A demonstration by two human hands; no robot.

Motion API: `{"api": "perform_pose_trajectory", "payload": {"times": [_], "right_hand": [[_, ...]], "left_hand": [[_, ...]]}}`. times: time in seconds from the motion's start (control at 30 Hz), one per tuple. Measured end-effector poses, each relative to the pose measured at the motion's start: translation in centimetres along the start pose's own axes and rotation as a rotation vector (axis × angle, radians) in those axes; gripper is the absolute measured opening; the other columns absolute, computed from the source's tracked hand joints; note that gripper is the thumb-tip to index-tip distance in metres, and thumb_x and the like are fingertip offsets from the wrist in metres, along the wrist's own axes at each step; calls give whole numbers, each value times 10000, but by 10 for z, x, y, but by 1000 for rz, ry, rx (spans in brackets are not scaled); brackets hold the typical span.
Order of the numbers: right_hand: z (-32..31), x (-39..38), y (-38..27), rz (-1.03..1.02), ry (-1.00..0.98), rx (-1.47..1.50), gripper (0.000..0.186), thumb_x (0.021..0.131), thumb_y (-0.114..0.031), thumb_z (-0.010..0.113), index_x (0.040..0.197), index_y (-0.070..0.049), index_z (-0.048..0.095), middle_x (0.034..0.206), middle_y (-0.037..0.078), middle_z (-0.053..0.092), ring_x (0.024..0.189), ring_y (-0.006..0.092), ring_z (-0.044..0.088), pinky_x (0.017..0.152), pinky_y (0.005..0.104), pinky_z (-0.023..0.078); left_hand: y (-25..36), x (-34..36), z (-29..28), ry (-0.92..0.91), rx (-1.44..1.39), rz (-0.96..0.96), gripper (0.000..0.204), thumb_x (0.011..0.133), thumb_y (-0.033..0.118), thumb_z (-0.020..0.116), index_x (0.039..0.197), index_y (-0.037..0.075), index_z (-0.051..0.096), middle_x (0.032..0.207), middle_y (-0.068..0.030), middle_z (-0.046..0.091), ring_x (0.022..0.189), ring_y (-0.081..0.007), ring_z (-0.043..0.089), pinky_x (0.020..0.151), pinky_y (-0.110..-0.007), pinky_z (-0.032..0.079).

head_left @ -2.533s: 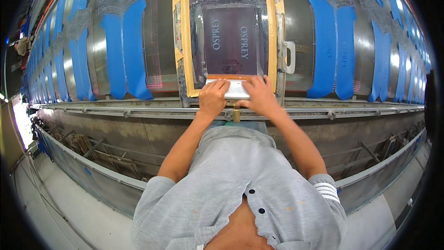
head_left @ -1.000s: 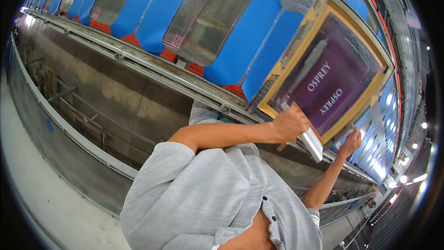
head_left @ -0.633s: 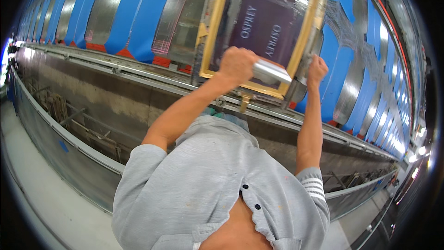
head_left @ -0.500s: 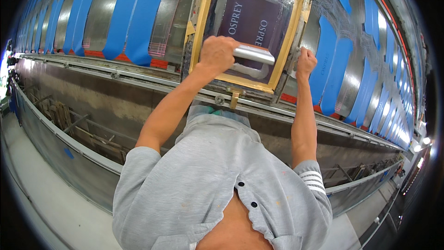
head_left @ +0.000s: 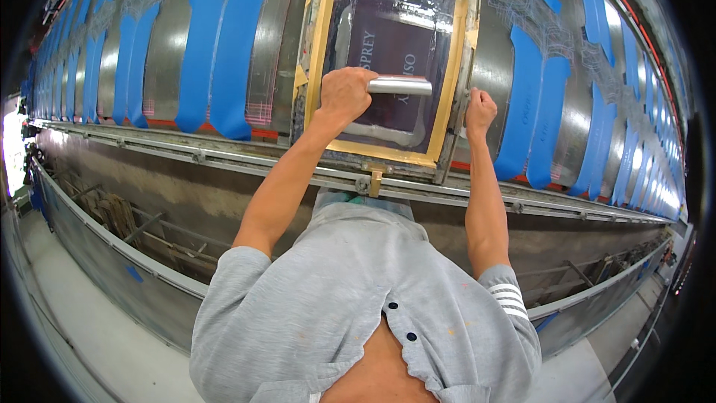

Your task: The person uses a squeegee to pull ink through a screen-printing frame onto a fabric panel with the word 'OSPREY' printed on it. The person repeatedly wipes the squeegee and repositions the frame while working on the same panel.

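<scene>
A rectangular printing screen edged in yellow tape, with dark purple mesh and pale lettering, lies on the metal table. My left hand is closed on a silver squeegee over the screen's lower half, near its left side. My right hand is closed at the screen's right side on a pale handle, largely hidden by the fingers. Blue cut pieces with pale, web-like parts lie flat on either side of the screen.
A metal rail with bolts and a brass-coloured bracket runs along the table's near edge. Below it is a trough with metal bars and framework, bounded by a curved metal side. Rows of blue pieces continue left and right. A red strip edges the far right.
Both hands were on the squeegee at the screen's bottom; now my left alone holds it, higher up, and my right is at the side handle. The view swung rightward, then came back nearly level.
</scene>
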State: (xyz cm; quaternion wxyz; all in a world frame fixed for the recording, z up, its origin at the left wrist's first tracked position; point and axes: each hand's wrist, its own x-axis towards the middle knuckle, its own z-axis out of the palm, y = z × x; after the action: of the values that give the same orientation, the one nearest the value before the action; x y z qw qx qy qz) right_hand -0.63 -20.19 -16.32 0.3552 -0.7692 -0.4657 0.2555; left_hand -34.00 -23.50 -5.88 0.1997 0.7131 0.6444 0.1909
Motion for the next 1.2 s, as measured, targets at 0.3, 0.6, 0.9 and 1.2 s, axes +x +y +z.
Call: {"api": "perform_pose_trajectory", "payload": {"times": [0.3,0.6,0.9,1.2], "right_hand": [[-29,-4,-50,13,53,-152,319,942,-283,624,851,13,703,713,215,632,668,378,628,673,459,476],[-21,-8,-54,-80,24,-170,334,959,-304,606,878,2,713,788,232,673,743,409,669,712,473,494],[5,-20,16,-71,111,-407,386,960,-360,520,924,-47,742,930,222,728,887,468,682,803,543,515],[26,-32,-31,-11,33,-352,389,952,-349,502,935,-42,741,948,241,727,911,485,681,837,557,516]], "left_hand": [[-14,115,-42,27,132,-6,242,796,158,637,981,169,792,877,-190,740,850,-410,714,757,-515,572],[-25,162,-34,-31,282,-104,198,829,116,616,939,66,773,923,-209,749,908,-392,736,808,-504,584],[-18,-91,100,47,-10,-253,210,830,45,608,1005,42,725,1007,-161,745,918,-403,715,807,-501,570],[-29,-177,60,40,73,242,319,787,-12,595,1091,21,684,1129,-135,732,1048,-310,711,871,-421,547]]}}
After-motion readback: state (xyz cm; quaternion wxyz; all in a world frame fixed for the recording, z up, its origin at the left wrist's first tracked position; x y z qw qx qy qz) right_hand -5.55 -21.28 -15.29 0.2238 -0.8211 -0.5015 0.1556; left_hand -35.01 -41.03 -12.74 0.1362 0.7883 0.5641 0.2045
